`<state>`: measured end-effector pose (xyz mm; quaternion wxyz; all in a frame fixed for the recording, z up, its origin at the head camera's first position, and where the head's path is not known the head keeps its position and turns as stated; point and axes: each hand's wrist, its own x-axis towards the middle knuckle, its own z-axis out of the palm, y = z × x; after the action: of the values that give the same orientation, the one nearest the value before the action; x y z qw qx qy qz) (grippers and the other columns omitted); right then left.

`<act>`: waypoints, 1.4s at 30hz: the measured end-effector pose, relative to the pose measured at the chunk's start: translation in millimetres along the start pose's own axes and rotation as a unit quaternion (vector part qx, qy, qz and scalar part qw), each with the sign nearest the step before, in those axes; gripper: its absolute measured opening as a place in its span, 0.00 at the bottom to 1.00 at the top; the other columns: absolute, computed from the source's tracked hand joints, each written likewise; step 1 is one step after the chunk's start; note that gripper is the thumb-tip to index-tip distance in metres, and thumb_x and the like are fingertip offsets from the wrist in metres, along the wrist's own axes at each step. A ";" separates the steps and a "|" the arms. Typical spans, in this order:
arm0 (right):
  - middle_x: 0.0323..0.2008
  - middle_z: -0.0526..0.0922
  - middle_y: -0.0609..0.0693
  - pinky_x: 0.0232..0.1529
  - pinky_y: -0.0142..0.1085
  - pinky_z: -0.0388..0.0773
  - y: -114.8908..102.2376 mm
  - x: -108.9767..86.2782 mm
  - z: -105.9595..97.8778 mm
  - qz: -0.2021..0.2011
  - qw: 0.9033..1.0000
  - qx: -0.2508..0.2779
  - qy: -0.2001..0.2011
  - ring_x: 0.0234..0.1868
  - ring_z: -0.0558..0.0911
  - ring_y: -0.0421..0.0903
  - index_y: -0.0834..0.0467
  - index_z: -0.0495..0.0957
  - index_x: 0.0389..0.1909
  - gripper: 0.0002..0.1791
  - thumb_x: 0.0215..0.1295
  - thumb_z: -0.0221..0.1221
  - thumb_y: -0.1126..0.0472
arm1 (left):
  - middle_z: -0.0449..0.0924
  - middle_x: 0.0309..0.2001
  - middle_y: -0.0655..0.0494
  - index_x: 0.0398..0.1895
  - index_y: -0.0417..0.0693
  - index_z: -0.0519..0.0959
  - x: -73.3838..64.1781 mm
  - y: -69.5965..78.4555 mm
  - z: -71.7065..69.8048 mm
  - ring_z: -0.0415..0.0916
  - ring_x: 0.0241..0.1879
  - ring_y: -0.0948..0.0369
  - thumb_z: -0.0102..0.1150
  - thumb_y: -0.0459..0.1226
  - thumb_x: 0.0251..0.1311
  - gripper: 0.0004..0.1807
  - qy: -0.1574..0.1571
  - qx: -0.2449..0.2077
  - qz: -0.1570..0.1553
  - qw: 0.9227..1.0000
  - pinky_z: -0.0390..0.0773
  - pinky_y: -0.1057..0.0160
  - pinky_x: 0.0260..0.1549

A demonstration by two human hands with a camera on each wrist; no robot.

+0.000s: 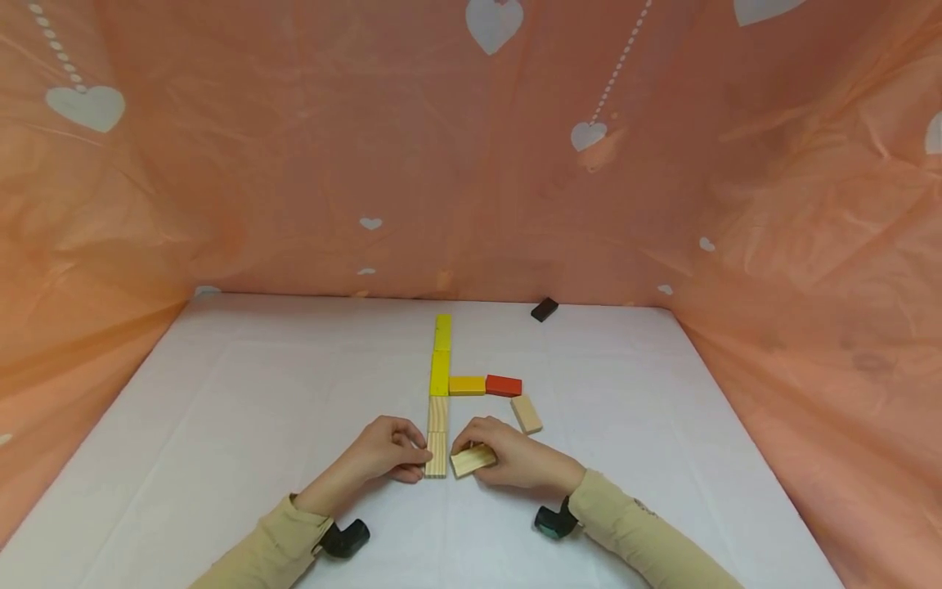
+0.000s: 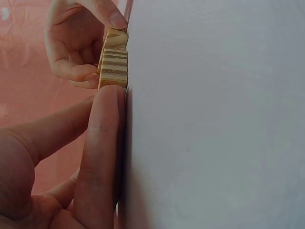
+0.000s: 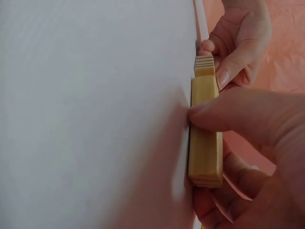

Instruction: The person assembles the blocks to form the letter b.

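Note:
A straight column of blocks runs away from me, plain striped wooden blocks (image 1: 437, 415) nearest and yellow blocks (image 1: 440, 373) beyond. My left hand (image 1: 393, 448) touches the left side of the nearest column block (image 1: 436, 456), one fingertip on its edge. In the left wrist view an extended finger (image 2: 101, 138) meets that block at its striped end (image 2: 114, 67). My right hand (image 1: 508, 454) pinches a loose plain wooden block (image 1: 473, 460) between thumb and fingers, just right of the column and slanted to it. The right wrist view shows the thumb across this held block (image 3: 205, 152).
From the column an orange-yellow block (image 1: 467, 386) and a red block (image 1: 504, 385) extend right, followed by a tilted plain block (image 1: 526, 414). A black block (image 1: 545, 309) lies near the white table's (image 1: 294, 360) far edge. Orange sheeting (image 1: 412, 147) surrounds the table.

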<state>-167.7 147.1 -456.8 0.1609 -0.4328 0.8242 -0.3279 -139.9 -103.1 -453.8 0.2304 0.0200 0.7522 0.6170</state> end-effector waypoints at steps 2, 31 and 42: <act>0.46 0.73 0.37 0.50 0.28 0.72 -0.6 0.4 -1.4 0.000 1.000 -0.003 0.000 0.48 0.70 0.37 0.47 0.76 0.50 0.21 0.59 0.61 0.70 | 0.80 0.22 0.47 0.38 0.30 0.75 0.2 -0.1 0.2 0.80 0.20 0.60 0.65 0.28 0.55 0.11 -0.001 -0.001 0.004 1.000 0.85 0.62 0.25; 0.45 0.75 0.38 0.51 0.29 0.72 -9.3 4.1 -1.8 0.021 1.000 -0.015 0.002 0.47 0.71 0.36 0.49 0.77 0.50 0.18 0.60 0.64 0.66 | 0.78 0.22 0.47 0.37 0.32 0.75 1.8 -0.4 2.0 0.80 0.20 0.59 0.66 0.28 0.55 0.11 0.023 0.007 -0.014 1.000 0.85 0.61 0.23; 0.45 0.75 0.38 0.51 0.29 0.73 -8.2 4.4 -1.5 0.016 1.000 -0.009 0.000 0.47 0.72 0.36 0.50 0.77 0.50 0.18 0.60 0.64 0.67 | 0.78 0.23 0.47 0.37 0.32 0.75 1.5 -0.1 2.5 0.80 0.20 0.59 0.67 0.29 0.54 0.11 0.028 0.012 -0.021 0.999 0.85 0.61 0.23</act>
<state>-166.0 140.7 -450.1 0.1623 -0.4209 0.8341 -0.3175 -140.3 -100.4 -454.7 0.2221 -0.0108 0.7657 0.6035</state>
